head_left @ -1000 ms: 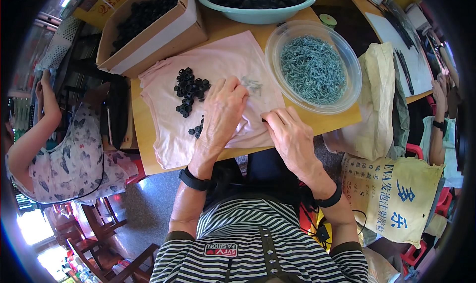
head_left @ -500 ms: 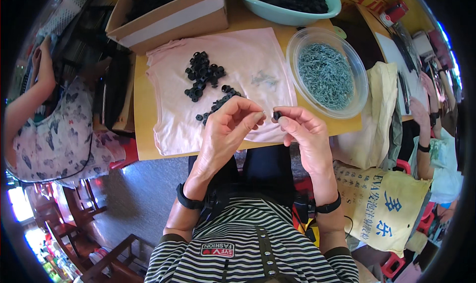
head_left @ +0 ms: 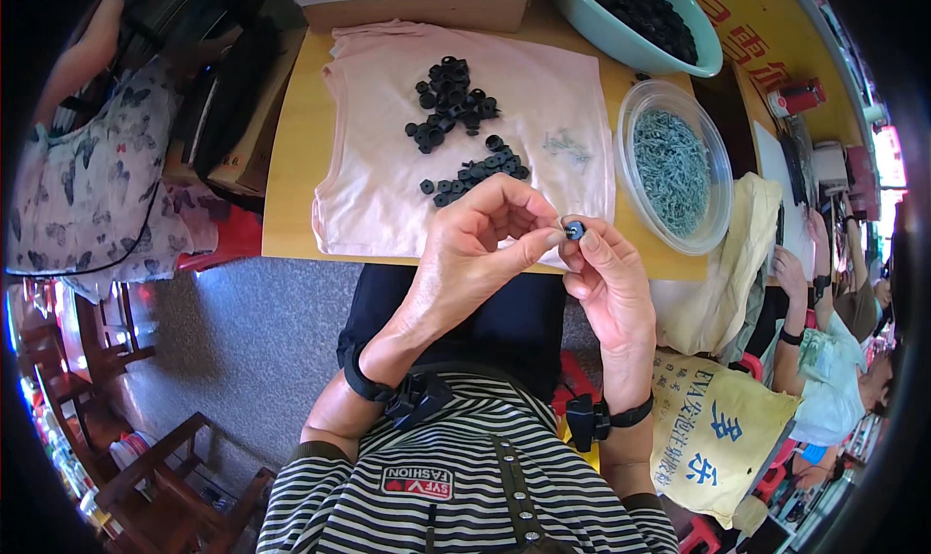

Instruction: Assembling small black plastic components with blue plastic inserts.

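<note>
My right hand [head_left: 616, 277] holds a small round black plastic part [head_left: 576, 230] between thumb and fingertips. A pale glint shows in the middle of its face. Against that part press the pinched thumb and forefinger of my left hand [head_left: 485, 239]; whatever they grip is too small and covered to make out. Beyond my hands, a pink cloth [head_left: 373, 180] on the table bears one pile of black cup-like parts [head_left: 448, 103] and a nearer pile of small black nut-shaped pieces [head_left: 475, 178]. Several loose thin metal screws [head_left: 565, 148] lie to their right.
A clear round tub [head_left: 671, 171] full of metal screws stands right of the cloth on the wooden table [head_left: 296, 200]. Behind are a cardboard box [head_left: 417, 11] and a green basin [head_left: 621, 40] of black parts. A yellow sack [head_left: 722, 438] lies at right. Other people sit on both sides.
My hands have come together, so the left fingertips now meet the black part. That part has turned to show its face. The whole view has shifted, moving the table rightward and up.
</note>
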`<state>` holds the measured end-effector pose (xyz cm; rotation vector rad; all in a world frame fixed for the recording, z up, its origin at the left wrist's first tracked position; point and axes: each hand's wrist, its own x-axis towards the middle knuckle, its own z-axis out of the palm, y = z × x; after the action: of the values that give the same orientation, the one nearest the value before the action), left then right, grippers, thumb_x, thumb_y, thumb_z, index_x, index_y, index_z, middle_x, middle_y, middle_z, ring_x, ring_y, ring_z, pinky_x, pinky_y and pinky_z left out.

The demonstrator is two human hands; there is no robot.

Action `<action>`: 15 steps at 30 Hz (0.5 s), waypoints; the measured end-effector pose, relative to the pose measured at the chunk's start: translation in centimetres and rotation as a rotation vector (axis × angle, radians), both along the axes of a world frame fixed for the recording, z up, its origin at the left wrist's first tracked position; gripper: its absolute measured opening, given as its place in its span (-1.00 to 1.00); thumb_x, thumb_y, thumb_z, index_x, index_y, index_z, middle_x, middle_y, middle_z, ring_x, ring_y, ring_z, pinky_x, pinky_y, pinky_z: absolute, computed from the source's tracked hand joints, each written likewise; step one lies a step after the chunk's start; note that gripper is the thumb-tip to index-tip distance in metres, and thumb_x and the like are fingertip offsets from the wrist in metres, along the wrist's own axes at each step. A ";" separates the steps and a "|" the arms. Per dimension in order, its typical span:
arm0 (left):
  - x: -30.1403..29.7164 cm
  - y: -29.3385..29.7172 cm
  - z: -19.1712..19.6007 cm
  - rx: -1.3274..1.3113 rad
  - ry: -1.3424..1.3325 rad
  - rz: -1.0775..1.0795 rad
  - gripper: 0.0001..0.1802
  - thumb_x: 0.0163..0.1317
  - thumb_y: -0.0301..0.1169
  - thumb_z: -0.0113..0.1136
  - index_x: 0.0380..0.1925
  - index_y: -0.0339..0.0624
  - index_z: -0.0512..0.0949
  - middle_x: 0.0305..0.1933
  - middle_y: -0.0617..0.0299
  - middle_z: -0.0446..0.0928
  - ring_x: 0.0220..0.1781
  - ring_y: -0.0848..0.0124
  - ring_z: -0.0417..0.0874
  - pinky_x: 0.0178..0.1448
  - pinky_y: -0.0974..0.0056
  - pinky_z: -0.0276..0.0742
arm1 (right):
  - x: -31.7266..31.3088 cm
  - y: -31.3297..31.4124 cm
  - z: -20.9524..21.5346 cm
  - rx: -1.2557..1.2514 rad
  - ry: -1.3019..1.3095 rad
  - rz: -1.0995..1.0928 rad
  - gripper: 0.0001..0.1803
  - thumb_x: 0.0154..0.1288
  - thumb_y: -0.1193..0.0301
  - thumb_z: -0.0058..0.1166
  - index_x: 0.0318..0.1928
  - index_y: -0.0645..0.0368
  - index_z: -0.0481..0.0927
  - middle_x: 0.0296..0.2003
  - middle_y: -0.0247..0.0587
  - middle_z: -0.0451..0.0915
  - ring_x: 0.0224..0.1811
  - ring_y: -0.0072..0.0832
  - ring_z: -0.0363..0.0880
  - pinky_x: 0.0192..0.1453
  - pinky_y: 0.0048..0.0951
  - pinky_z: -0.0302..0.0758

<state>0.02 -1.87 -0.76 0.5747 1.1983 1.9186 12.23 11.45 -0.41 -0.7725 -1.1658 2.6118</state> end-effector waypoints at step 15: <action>0.4 -1.2 1.3 -0.249 0.736 0.210 -0.84 0.08 -0.62 0.21 -0.30 -0.26 0.51 -0.37 0.12 0.55 -0.31 0.31 0.63 -0.29 0.33 0.53 | -0.7 -1.2 0.1 0.296 -0.052 -0.017 -0.76 0.20 0.50 0.20 -0.11 0.27 0.61 -0.28 -0.29 0.64 -0.32 -0.66 0.56 -0.40 -0.67 0.44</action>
<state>0.43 -3.02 0.58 1.1051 1.9905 1.7235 11.56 10.25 -0.29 -0.7866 -1.5075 2.3407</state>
